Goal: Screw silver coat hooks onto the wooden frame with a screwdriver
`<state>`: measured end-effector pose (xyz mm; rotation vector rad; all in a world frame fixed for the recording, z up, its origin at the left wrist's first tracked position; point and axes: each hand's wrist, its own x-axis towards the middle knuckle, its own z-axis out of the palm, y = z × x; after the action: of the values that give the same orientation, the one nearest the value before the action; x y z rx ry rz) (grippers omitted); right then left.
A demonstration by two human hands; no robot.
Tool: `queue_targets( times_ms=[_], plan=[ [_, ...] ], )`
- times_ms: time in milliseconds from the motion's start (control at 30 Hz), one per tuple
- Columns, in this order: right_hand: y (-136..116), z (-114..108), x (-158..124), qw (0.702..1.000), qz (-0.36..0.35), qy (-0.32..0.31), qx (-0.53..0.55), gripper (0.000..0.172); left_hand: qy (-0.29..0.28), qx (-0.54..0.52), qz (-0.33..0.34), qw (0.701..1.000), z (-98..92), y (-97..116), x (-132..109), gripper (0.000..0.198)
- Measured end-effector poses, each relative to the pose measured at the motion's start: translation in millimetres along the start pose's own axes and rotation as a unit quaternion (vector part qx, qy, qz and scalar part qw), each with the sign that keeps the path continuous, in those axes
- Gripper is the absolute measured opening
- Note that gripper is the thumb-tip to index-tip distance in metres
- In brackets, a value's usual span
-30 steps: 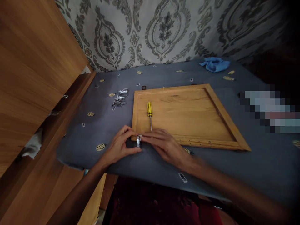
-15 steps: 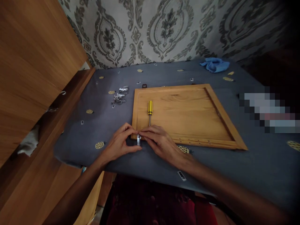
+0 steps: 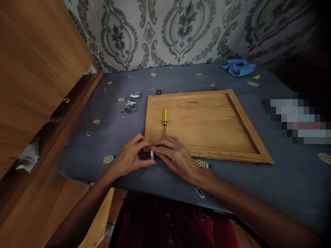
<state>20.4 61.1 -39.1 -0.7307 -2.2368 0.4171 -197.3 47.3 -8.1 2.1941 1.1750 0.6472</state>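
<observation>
A small shiny metal fitting point(image 3: 152, 154), perhaps a latch, stands at the near left corner of a framed wooden panel point(image 3: 201, 120). My left hand point(image 3: 130, 156) curves around it, fingers at its upper end and thumb by its lower end. From the other side, my right hand point(image 3: 176, 156) pinches near its top with fingertips together, partly hiding it. A screwdriver point(image 3: 165, 117) with a yellow handle lies on the panel, its tip hidden behind my right hand. Several similar metal fittings point(image 3: 130, 105) with wire loops lie in a pile left of the panel.
A grey patterned cloth point(image 3: 85, 151) covers the table. At the back right lies a crumpled blue cloth point(image 3: 239, 68). Wooden furniture point(image 3: 38, 69) stands close on the left, and a patterned curtain point(image 3: 150, 31) hangs behind. A blurred patch point(image 3: 297, 117) is at the right.
The metal fitting has turned slightly between my fingers and shows less of its bright face. Both hands stay at the panel's corner; the view has shifted a little.
</observation>
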Motion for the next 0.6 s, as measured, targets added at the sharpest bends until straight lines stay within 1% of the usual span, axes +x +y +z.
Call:
queue_targets(
  times_ms=[133,267,367,433,600],
  plan=[
    [0,1,0,1.0,0.0,0.006,0.004,0.027,0.002,0.004,0.006,1.0,-0.7,1,0,0.029],
    [2,1,-2,1.0,0.024,0.009,0.01,0.029,0.005,0.005,-0.002,1.0,0.0,1,0,0.029],
    [2,-2,-3,0.999,0.028,0.016,-0.003,0.027,0.011,0.004,0.0,1.0,0.6,0,-1,0.03],
    [1,-5,-3,1.0,0.015,0.011,-0.02,0.024,0.008,0.002,-0.003,1.0,0.8,0,-1,0.03],
    [-2,-11,-5,0.997,-0.046,-0.008,-0.062,0.022,0.002,0.011,-0.014,1.0,0.7,1,0,0.031]
  ],
)
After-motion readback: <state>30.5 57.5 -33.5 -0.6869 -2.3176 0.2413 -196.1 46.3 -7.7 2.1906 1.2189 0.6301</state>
